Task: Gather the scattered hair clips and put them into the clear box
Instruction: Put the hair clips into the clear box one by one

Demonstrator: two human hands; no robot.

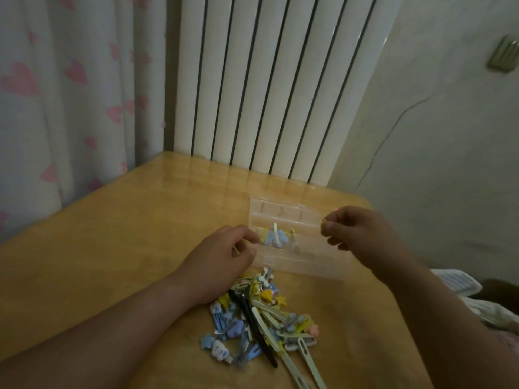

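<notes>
The right hand (362, 234) pinches a small clip (323, 222) at the clear box (297, 265)'s right edge; the left hand (224, 254)'s grip is unclear. Released early, the clip could land on the bench (112, 248).

One clear box (309, 265), one left hand (222, 256), one right hand (362, 234), hair clips (261, 318) heaped beyond counting

tabletop (98, 234) open left, clip pile (261, 318) fronting box (297, 266)
</notes>
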